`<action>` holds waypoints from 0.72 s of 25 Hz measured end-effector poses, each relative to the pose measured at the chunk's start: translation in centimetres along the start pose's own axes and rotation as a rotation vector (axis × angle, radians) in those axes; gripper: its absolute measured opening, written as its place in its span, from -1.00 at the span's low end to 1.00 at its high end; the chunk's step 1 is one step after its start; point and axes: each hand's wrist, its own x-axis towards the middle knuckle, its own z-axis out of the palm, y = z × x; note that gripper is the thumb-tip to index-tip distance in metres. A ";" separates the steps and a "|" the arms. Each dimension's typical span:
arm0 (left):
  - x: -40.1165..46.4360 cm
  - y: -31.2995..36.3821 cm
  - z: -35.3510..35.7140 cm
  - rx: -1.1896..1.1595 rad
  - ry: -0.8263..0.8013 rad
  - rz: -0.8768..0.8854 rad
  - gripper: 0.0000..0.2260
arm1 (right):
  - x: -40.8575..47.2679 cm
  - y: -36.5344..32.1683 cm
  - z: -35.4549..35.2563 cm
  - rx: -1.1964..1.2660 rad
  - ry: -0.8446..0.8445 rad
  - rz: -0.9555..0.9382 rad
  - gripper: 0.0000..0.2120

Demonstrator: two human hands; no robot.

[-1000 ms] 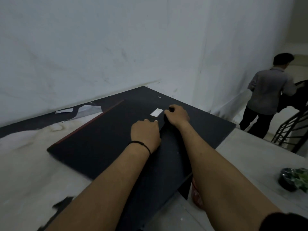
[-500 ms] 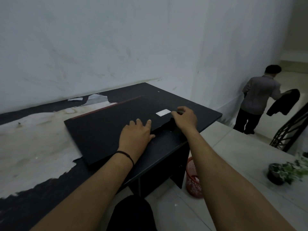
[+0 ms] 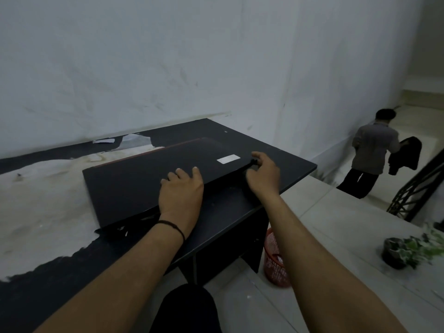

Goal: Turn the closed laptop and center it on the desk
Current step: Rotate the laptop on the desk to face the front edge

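Observation:
A closed black laptop (image 3: pixel 144 179) with a white sticker lies flat on the right part of the dark desk (image 3: pixel 283 164), its long side running left to right. My left hand (image 3: pixel 181 193) rests palm down on the lid near its front edge, fingers spread. My right hand (image 3: pixel 263 174) is at the laptop's right front corner, fingers curled loosely around that corner; how firmly it grips is unclear.
The desk's top has a large worn pale patch (image 3: pixel 40 195) on the left. A white wall stands behind it. On the floor: a red mesh bin (image 3: pixel 275 258) under the desk's right end, a potted plant (image 3: pixel 406 251), a railing, and a person (image 3: pixel 371 152) walking away.
The laptop has swung from a diagonal to lying along the desk. My left hand went from a fist to a flat palm on the lid. The person moved farther off.

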 end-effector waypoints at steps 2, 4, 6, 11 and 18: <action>0.5 -0.5 -0.1 -0.012 0.022 0.021 -0.43 | -0.8 0.1 0.8 -0.418 -0.027 -0.235 -0.32; 0.4 -0.8 -0.1 0.010 0.050 0.040 -0.44 | -1.1 -0.7 1.7 -0.692 -0.036 -0.488 -0.24; 0.6 -1.7 -0.2 0.024 0.062 0.052 -0.45 | -0.7 -2.3 2.6 -0.733 -0.099 -0.667 -0.32; -0.2 -4.1 0.3 0.005 0.056 0.027 -0.50 | -0.2 -3.4 4.0 -0.688 -0.244 -0.774 -0.39; -1.2 -6.8 0.9 -0.013 -0.037 -0.138 -0.34 | -0.7 -3.9 4.7 -0.819 -0.281 -0.831 -0.27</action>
